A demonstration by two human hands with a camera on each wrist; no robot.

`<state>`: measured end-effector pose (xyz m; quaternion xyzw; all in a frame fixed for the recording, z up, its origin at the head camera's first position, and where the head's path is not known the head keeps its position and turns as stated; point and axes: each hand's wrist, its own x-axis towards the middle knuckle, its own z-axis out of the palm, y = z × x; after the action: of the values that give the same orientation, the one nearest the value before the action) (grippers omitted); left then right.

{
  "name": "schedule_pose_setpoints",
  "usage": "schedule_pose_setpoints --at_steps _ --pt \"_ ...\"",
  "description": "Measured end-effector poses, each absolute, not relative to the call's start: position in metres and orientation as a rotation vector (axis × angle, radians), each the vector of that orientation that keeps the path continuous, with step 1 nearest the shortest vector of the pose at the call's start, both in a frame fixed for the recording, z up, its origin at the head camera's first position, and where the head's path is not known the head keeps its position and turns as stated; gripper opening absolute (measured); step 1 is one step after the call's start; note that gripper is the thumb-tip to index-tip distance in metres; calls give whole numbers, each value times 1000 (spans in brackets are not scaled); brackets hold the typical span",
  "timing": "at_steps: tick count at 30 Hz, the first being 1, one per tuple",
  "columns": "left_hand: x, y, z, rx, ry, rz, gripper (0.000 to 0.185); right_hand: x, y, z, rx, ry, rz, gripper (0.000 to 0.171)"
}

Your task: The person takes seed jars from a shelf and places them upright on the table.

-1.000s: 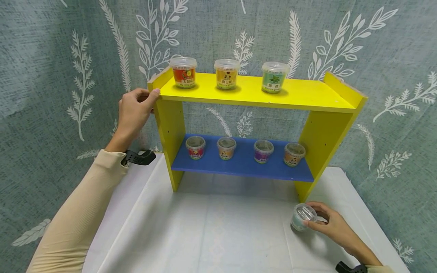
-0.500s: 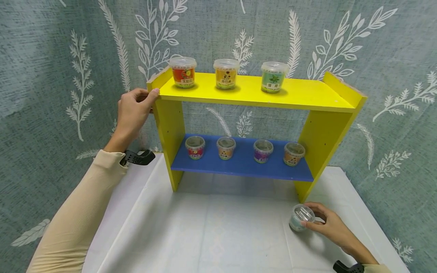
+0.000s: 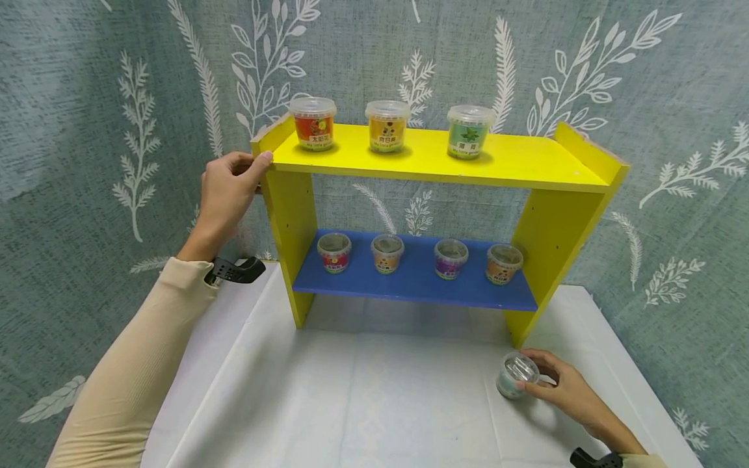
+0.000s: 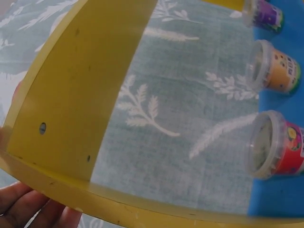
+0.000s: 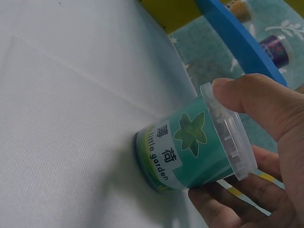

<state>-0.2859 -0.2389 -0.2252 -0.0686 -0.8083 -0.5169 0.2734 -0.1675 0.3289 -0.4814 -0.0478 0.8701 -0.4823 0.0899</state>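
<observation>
My right hand [image 3: 558,390] grips a small green-labelled cup [image 3: 513,377] with a clear lid by its rim, on the white cloth near the shelf's right leg. In the right wrist view the thumb and fingers pinch the lid of the green cup [image 5: 190,149], whose base touches the cloth. My left hand [image 3: 225,188] holds the top left corner of the yellow shelf [image 3: 433,162], thumb on the front edge. The left wrist view shows my fingertips [image 4: 28,209] under the yellow shelf edge [image 4: 71,109].
Three lidded cups, red [image 3: 314,123], orange [image 3: 388,126] and green [image 3: 470,132], stand on the yellow top. Several cups line the blue lower board [image 3: 409,286]. White cloth [image 3: 380,396] covers the table; a leaf-patterned curtain hangs behind.
My right hand with the green cup has shifted slightly left and down on the cloth. The left hand stays on the shelf corner.
</observation>
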Motion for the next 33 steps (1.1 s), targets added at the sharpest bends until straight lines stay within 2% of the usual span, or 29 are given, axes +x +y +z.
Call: schedule_pose_setpoints --at_steps 18,33 --pt "-286 -240 -225 -177 -2173 -1398 59 -167 335 -477 -239 2583 -1430 66" --pt "-287 -240 -225 -191 -2167 -1414 59 -166 340 -442 -262 2692 -1441 55"
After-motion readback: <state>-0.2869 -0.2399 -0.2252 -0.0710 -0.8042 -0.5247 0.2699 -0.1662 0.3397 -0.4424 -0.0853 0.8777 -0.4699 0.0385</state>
